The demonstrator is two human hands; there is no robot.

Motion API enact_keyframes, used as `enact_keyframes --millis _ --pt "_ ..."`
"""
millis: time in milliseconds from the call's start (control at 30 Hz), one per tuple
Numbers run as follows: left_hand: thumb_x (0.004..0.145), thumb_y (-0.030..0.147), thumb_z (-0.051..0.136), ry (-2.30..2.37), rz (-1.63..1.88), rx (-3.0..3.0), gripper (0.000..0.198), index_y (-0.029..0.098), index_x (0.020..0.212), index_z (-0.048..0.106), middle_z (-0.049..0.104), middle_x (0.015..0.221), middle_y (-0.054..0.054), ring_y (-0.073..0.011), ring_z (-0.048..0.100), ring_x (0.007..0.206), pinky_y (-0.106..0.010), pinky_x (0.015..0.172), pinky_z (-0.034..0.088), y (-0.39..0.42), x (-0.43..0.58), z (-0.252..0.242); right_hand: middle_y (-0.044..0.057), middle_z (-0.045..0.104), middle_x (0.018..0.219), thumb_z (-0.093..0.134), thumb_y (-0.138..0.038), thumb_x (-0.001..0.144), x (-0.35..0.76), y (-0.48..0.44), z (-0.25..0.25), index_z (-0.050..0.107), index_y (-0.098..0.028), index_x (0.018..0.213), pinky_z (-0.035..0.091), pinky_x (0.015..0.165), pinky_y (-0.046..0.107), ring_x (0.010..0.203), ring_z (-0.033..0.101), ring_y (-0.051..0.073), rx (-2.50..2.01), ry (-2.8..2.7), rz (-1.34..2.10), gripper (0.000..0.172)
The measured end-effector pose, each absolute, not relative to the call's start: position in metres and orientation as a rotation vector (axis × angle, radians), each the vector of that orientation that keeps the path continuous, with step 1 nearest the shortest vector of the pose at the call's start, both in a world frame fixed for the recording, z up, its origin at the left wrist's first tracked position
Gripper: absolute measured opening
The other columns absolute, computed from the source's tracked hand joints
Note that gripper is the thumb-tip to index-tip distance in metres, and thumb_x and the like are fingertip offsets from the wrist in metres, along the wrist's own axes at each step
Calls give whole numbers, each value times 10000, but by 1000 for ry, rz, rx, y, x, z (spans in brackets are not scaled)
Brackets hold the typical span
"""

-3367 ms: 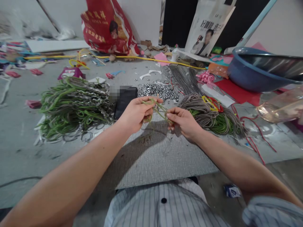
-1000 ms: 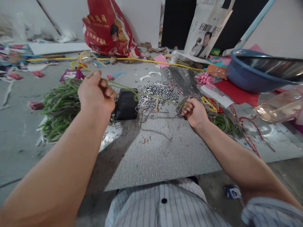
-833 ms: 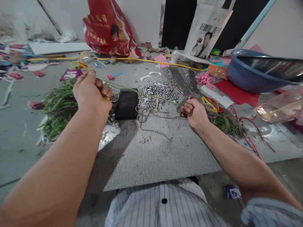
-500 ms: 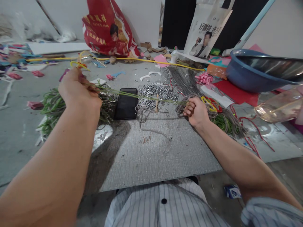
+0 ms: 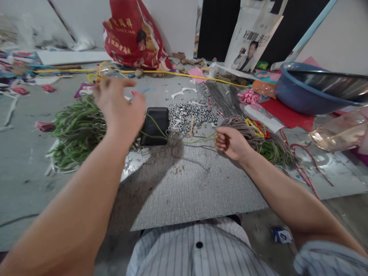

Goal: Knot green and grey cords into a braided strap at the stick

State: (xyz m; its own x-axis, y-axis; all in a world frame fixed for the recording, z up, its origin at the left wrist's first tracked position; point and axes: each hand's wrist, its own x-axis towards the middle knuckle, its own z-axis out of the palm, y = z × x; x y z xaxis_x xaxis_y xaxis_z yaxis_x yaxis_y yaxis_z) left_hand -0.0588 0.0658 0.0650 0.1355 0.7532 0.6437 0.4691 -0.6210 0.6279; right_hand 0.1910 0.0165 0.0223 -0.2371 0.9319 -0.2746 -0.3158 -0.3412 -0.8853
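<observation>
My left hand [image 5: 119,105] hovers blurred above the green cord pile [image 5: 76,130], fingers spread and holding nothing. A green cord [image 5: 161,132] now lies slack over the black phone [image 5: 156,125] and runs right into my right hand [image 5: 230,142], which is closed in a fist on its end. That fist rests on the grey textured mat [image 5: 186,188], just left of the grey and green cord bundle [image 5: 255,140]. A heap of small metal nuts [image 5: 191,113] lies behind the cord.
A blue basin [image 5: 304,90] with a steel bowl inside stands at the right. A red printed bag [image 5: 133,34] and a white bag [image 5: 253,34] lean at the back. A clear plastic bag [image 5: 339,132], red string [image 5: 310,170] and paper scraps litter the floor.
My left hand let go of the cord it had pulled taut to the left and opened. The cord dropped slack over the phone. My right fist moved slightly toward me.
</observation>
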Motion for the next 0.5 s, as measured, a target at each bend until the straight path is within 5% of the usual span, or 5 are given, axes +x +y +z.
enact_keyframes --millis 233,367,500 --pt "849 358 426 918 1020 2153 312 145 1053 526 580 1043 -93 -169 564 931 -301 764 462 15 6 37 -4 566 523 610 -303 704 182 1 18 595 -141 576 434 450 218 457 520 87 -937 -1190 1885 206" --pt "885 373 335 774 755 1914 337 135 1037 518 595 754 -29 -120 573 726 -257 685 459 6 19 27 9 612 573 619 -346 716 183 0 16 626 -136 620 475 489 227 491 573 100 -849 -1205 1943 231" --pt "887 398 308 779 661 1852 332 158 886 538 560 708 -6 -95 530 626 -223 589 426 8 17 27 23 636 600 631 -361 707 183 1 16 633 -127 620 492 502 227 501 593 105 -868 -1193 1943 250"
